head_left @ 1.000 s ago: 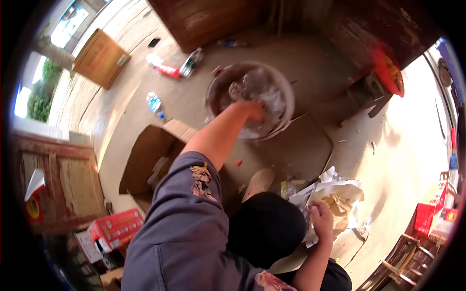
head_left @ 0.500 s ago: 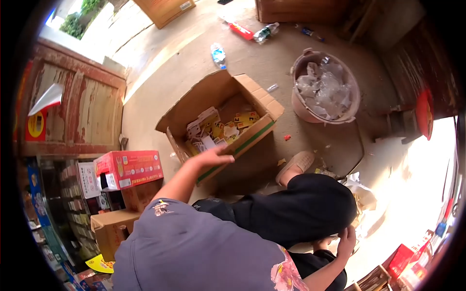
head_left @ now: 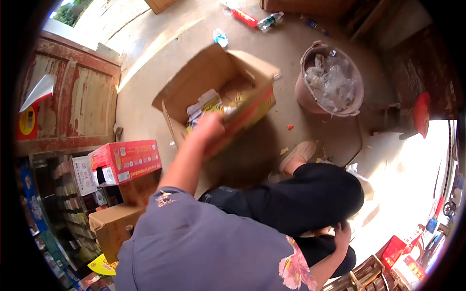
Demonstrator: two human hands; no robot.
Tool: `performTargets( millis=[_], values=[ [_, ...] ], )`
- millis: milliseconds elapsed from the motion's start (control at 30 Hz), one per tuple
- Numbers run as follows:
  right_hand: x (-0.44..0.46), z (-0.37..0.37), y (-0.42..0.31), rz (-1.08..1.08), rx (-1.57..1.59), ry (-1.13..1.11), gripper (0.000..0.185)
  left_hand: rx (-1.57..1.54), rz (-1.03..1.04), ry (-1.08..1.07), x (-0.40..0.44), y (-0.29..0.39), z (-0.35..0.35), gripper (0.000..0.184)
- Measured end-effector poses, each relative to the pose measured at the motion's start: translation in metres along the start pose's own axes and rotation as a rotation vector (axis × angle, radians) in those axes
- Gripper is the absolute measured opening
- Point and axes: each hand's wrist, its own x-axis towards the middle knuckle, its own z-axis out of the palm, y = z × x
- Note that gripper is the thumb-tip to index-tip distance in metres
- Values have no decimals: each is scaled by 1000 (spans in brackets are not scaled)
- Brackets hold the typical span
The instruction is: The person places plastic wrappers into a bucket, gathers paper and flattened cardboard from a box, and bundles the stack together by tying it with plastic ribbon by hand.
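Observation:
My left hand [head_left: 211, 127] is blurred at the near rim of an open cardboard box [head_left: 190, 80], its fingers closed over the edge. The box is tilted and holds yellow and white printed card pieces [head_left: 206, 105]. Down by my bent leg, my right hand [head_left: 342, 236] rests with its fingers apart and nothing seen in them. To the right of the box stands a pinkish bucket [head_left: 305, 92] filled with clear crumpled plastic [head_left: 335, 80].
Flattened bottles [head_left: 270, 22] and a red-labelled one [head_left: 244, 18] lie on the floor beyond the box. A red carton [head_left: 131, 160] sits on brown boxes at the left, near a shelf. Wooden crates [head_left: 366, 274] stand at the lower right, a red object [head_left: 421, 115] at the right.
My left hand has left the bucket, come over to the box and closed on its near rim; the box has tilted. My right hand has moved from the crumpled paper to beside my leg. The view has shifted.

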Motion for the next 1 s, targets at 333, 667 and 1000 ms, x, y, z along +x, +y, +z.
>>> performTargets(
  millis=[333,667,1000],
  values=[
    [34,9,18,-13,79,-16,29,198,64,495,-40,24,-119,39],
    [17,-1,33,-2,-91,7,35,-824,300,250,40,-45,30,29],
    [21,9,44,62,28,-4,34,145,-790,-183,12,-392,201,45]
  ],
)
